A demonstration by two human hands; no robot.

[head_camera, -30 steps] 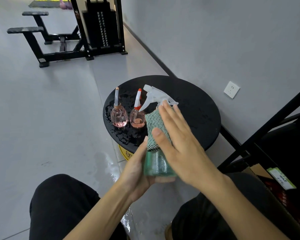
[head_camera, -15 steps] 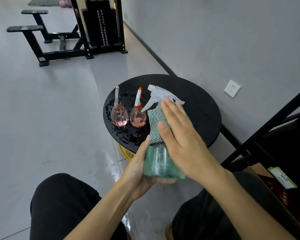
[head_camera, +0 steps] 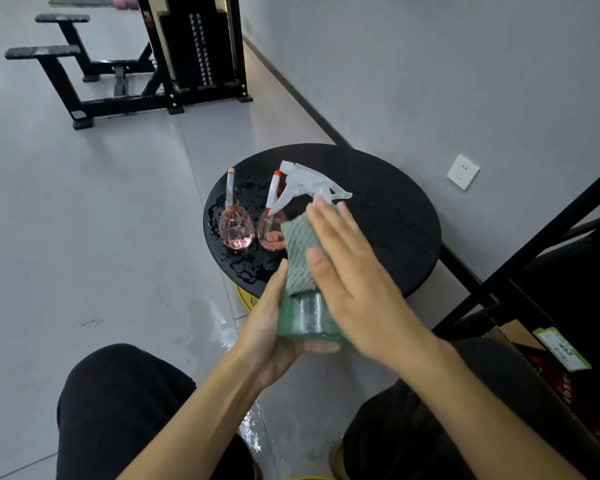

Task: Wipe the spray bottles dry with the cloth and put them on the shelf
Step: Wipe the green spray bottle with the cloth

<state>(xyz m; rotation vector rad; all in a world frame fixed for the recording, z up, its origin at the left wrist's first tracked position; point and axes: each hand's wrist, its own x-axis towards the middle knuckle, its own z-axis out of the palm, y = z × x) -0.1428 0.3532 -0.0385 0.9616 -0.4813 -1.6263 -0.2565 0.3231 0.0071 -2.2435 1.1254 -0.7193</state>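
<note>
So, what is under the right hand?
A green cloth lies under the right hand, pressed flat against the green spray bottle, which the left hand holds by its base. How far the cloth extends beneath the palm is hidden.

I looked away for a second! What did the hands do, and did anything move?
The right hand rubbed the cloth a little way up the green bottle, then back down. The bottle's spray head tipped slightly left. Nothing was picked up or let go. The left hand holds the bottle as before, and the two pink bottles stayed put on the wet table.
</note>
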